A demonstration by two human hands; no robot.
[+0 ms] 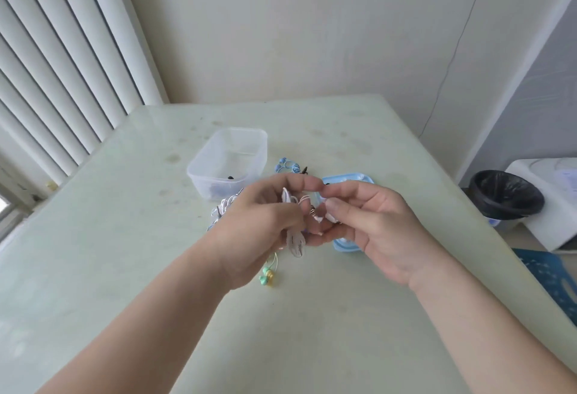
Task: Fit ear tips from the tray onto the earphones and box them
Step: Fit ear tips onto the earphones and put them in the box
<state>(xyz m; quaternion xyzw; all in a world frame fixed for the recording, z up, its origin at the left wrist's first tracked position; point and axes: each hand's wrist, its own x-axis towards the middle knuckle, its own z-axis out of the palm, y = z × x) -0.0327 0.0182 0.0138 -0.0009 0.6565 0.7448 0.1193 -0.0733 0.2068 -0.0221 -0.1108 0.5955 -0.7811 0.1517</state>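
Pink earphones [296, 240], wired, one set: held above the table between both hands, in front of the clear box.

- Right fingertips [335, 208]: thumb and forefinger pinch one earbud end. Whether an ear tip sits there I cannot tell; it is too small.
- Left fingers [307, 183]: curled round the looped cable, with a bundle hanging below the palm.
- Left hand [259, 228], right hand [374, 225]: fingertips close together.
- Blue tray [345, 245]: on the table directly under the right hand, mostly hidden; I cannot see its contents.
- Clear plastic box [228, 156]: just behind the left hand, lid off, something small and dark at the bottom.
- Blue earphones [287, 166]: between box and tray.
- Green-and-yellow earphones [267, 278]: on the table [140, 253] below the left wrist.
- Black-lined bin [505, 194]: on the floor, well apart to the right.

Risks, in my judgement: a tip pressed on crooked could pop off and roll away. The hanging loop could snag the green set and drag it. Loose cable may tangle on boxing.

Writing: none I can read; no brand visible.
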